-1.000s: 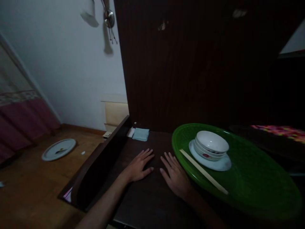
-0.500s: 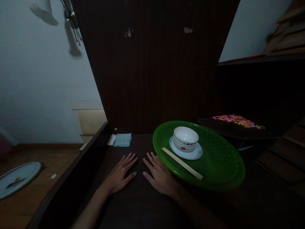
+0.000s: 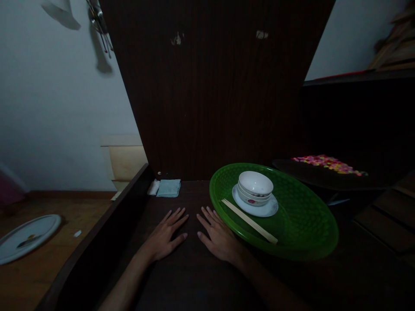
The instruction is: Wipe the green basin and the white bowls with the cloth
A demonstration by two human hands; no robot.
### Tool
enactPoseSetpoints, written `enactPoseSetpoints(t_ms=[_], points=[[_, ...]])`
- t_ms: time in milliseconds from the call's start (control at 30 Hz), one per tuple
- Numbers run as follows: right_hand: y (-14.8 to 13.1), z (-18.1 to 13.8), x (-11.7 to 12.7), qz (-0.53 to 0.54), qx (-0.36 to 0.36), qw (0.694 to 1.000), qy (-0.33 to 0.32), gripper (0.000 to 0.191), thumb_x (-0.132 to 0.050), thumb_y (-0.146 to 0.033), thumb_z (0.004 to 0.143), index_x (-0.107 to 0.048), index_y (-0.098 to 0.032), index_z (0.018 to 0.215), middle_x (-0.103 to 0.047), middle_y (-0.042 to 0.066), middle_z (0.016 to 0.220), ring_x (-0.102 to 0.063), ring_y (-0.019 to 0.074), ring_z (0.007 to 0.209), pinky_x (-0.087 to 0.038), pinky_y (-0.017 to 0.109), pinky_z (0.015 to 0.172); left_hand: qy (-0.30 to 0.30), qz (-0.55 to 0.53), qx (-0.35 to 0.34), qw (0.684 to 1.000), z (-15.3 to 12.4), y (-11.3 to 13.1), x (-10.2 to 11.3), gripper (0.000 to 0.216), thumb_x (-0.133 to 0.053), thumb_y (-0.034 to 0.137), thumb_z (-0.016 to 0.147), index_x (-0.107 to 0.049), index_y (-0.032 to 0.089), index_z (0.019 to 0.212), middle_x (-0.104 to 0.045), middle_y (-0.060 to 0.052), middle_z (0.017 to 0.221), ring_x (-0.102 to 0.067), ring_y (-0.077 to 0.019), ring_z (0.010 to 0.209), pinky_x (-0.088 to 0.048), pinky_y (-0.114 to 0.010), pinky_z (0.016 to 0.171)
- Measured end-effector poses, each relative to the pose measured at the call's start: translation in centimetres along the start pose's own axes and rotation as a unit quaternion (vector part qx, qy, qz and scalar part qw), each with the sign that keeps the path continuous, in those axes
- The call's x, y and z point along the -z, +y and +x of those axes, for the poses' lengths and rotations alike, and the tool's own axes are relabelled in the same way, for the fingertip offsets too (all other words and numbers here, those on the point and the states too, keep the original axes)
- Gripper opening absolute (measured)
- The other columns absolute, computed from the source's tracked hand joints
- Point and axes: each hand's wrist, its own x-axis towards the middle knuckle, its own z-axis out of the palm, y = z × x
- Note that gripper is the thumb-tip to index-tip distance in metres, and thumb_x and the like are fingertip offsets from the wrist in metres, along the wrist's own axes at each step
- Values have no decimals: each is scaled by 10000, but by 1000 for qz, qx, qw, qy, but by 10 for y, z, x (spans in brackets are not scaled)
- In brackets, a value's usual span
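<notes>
My left hand (image 3: 166,236) lies flat on the dark wooden table (image 3: 181,280), fingers spread and nothing in it. My right hand (image 3: 218,237) rests flat beside it, also with fingers apart, close against the left rim of a green plastic basin (image 3: 301,216). Inside the basin is a white plate (image 3: 269,209) bearing a small stack of white bowls (image 3: 256,183). Several pale chopsticks (image 3: 249,221) lie in a bundle in front of the plate. Beyond my left hand, a folded light-blue cloth (image 3: 169,188) sits at the table's back edge, next to a small white cloth (image 3: 154,187).
A dark upright panel (image 3: 207,95) rises behind the table. A raised dark ledge (image 3: 106,233) runs along the left side. At right, a dark surface (image 3: 292,170) holds many small pink and yellow pieces (image 3: 329,164). On the floor at left lies a white round lid-like object (image 3: 45,229).
The whole view has shifted slightly, with things appearing a little further right. Both hands stay flat on the table, and the basin and its contents have not moved.
</notes>
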Motion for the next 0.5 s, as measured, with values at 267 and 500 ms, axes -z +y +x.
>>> enactPoseSetpoints(t_ms=[267,500], points=[[-2,2,1,3,-5,1000,-6,602,-394,-436,1005,-360,-160,1538,-193,100,1650,-122,252,1537,-144,460,1243,-9,0,5,1000,0,2,1,600,-426,510,995,-373,239,1527,-305,-105,1610,-254,-272,1500,-228,-565,1205],[-2,3,-1,1,-9,1000,-5,611,-390,-467,1007,-379,-148,1529,-223,119,1643,-149,256,1533,-158,456,1239,-12,1,7,1000,0,3,2,594,-421,514,996,-382,243,1523,-303,-103,1611,-250,-270,1500,-229,-556,1207]])
